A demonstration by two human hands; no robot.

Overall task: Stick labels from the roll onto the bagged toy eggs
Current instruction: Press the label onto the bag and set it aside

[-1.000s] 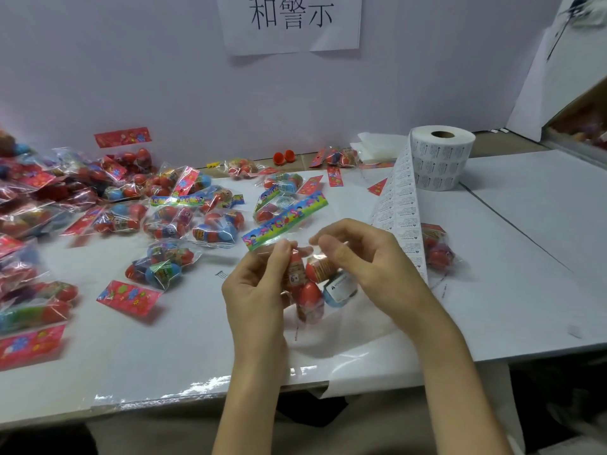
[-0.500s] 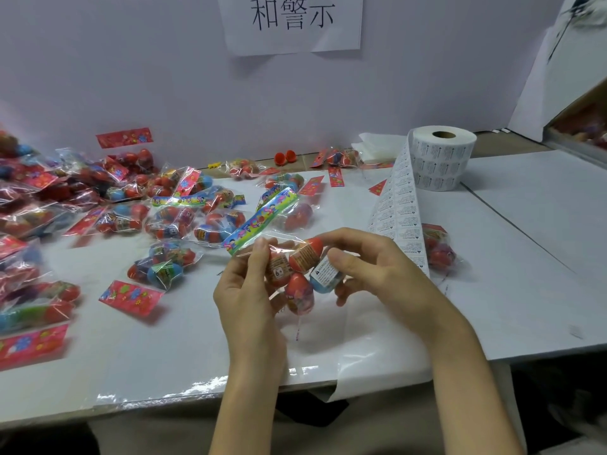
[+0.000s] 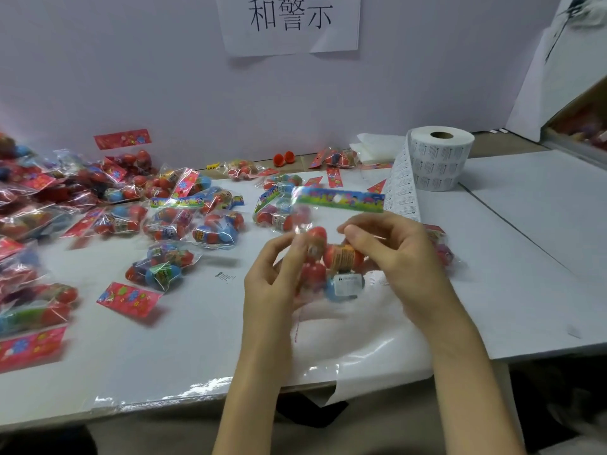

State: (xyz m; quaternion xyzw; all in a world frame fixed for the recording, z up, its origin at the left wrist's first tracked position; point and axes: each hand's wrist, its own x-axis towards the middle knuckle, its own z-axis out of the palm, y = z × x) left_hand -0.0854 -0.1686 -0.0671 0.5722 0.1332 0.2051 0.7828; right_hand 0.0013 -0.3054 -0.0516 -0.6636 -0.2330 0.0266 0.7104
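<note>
Both my hands hold one clear bag of toy eggs [image 3: 331, 257] above the table's middle. My left hand [image 3: 274, 284] grips its left side and my right hand [image 3: 394, 257] grips its right side. The bag's green and blue header card [image 3: 340, 199] points up and lies level. A white label [image 3: 348, 284] shows on the blue egg at the bag's bottom. The white label roll [image 3: 440, 159] stands at the back right. Its loose strip [image 3: 402, 188] runs down toward my right hand.
Many bagged eggs [image 3: 164, 224] lie spread over the left half of the white table [image 3: 525, 274]. Loose red header cards [image 3: 128, 298] lie among them. Another bag [image 3: 441, 247] sits behind my right hand. A purple wall with a paper sign [image 3: 290, 21] closes the back.
The bag has turned in my hands: its header card swung from pointing up-left to lying level at the top. Both hands shifted slightly right and up.
</note>
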